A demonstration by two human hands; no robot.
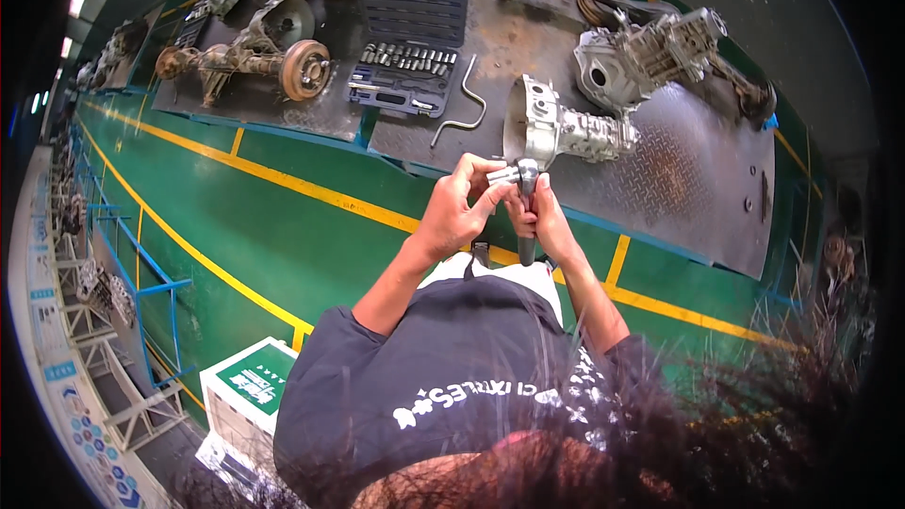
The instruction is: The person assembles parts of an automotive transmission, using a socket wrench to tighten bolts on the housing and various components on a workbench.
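The left hand [452, 212] pinched a silver socket [502, 175] between thumb and fingers, and the right hand [551, 217] was closed around the handle of a ratchet wrench [528, 187]. The wrench stood between the two hands, its long axis running from the head, which was farther away, back toward the body. The socket pointed leftward from this head, across the handle, so the left hand was nearer to it; whether it sat fully on the drive, I could not tell.

Just beyond the hands, a gearbox casing [586, 134] lay on the counter [679, 179], its length going left to right. Farther out, white lettering, upside down, was on the dark shirt [377, 358], and printing was on a green-and-white box [255, 377]. On the wrench I could read no mark.
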